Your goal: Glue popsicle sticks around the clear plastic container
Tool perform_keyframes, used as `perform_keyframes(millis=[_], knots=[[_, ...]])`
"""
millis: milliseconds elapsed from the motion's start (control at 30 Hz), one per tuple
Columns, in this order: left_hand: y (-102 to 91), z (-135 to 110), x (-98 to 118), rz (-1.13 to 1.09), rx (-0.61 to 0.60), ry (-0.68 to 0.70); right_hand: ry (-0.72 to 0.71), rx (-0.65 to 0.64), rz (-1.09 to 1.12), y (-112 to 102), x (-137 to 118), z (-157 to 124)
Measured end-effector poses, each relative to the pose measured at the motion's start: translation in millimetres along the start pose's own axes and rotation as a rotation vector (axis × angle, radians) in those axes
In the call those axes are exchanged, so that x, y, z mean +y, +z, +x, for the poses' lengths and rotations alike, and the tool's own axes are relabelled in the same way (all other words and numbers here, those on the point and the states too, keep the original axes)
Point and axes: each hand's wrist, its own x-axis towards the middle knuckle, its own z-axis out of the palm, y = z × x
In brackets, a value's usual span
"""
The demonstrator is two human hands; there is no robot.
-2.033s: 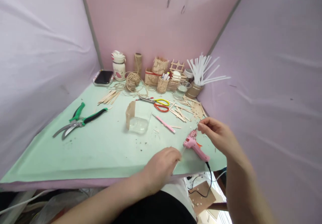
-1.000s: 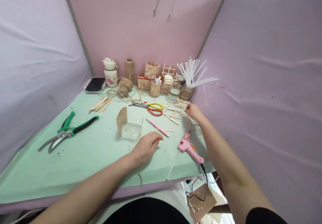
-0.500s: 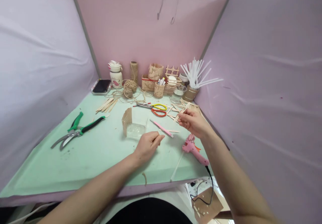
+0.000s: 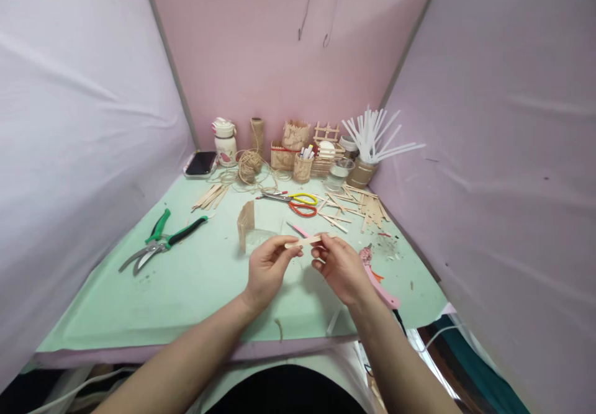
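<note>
Between my two hands, above the table's middle, is a short wooden craft stick [image 4: 303, 242]. My left hand [image 4: 269, 271] pinches its left end. The fingertips of my right hand [image 4: 342, 268] grip the other end. Just behind my left hand stands a clear container [image 4: 261, 237] with craft sticks [image 4: 245, 225] upright along its left side. A pink craft knife [image 4: 298, 230] lies behind the held stick, partly hidden by my hands. Beside my right wrist rests a pink glue gun [image 4: 379, 287], partly covered by the arm.
Green-handled pruning shears [image 4: 161, 243] lie at left. Scissors [image 4: 302, 204] and loose sticks [image 4: 367, 209] are farther back. Along the rear stand a phone [image 4: 201, 163], a bottle [image 4: 225, 144], twine [image 4: 250, 164], stick-built boxes [image 4: 282, 156] and a pot of glue sticks [image 4: 362, 172].
My right hand has brought the craft stick from the loose pile toward me and to the left. My left hand has risen off the table and taken the stick's other end.
</note>
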Motion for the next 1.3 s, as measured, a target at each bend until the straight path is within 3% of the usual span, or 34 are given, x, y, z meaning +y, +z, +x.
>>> perform_keyframes(millis=[100,200,500,667,767,867,967,1167,1300], knots=[[-1.4,5,2,-0.128,0.067,-0.096,-0.234,0.154,-0.065,-12,-5,-1],[-3.6,10,3,-0.259,0.105,-0.198,-0.388,0.224,-0.222,-26,-9,-5],[-16.1,4,4,-0.498,0.169,-0.439,-0.479,0.182,-0.807,-63,-30,-33],[-23.7,-7,3,-0.442,0.218,-0.406,-0.449,0.237,-1.346,-96,-32,-35],[-29.5,-15,0,-0.330,0.252,-0.345,-0.445,0.214,-1.542,-120,-26,-35],[-36.0,-24,-3,-0.183,0.267,-0.296,-0.519,0.186,-1.616,-140,-18,-37],[-41.1,-29,-3,-0.057,0.284,-0.261,-0.422,0.178,-1.665,-149,-9,-38],[-49.3,-30,0,0.088,0.320,-0.214,-0.358,0.247,-1.637,-148,3,-25],[-60.0,-35,2,0.159,0.349,-0.232,-0.324,0.267,-1.472,-140,-10,-27]])
